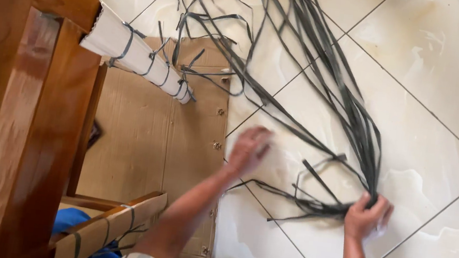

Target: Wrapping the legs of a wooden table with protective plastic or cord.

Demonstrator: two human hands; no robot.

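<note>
The right hand [368, 215], at about 4 o'clock in the view, is closed in a fist around the bent end of a bundle of long, flat, dark grey plastic strips [327, 77]. The bundle runs from the fist up toward 12 o'clock, fanning across the glossy cream floor tiles [440, 95] and leaving the top edge of the view. Loose strip ends spread from the fist toward 9 o'clock and lie flat on the tile.

The left hand [247, 148], near the centre of the view, is motion-blurred. The fingers appear spread and clamped on nothing; whether the hand touches a strip cannot be determined. It sits over the tile just beside the edge of a flat brown cardboard sheet [148, 137] that lies on the floor.

At 9 o'clock stands a varnished reddish-brown wooden frame [23, 123]. A rail wrapped in white corrugated card [134, 55] extends from the frame toward the centre, bound with several loops of the same dark strip. At 7 o'clock, a second rail wrapped in brown cardboard [109, 225] is also bound with strip.
</note>
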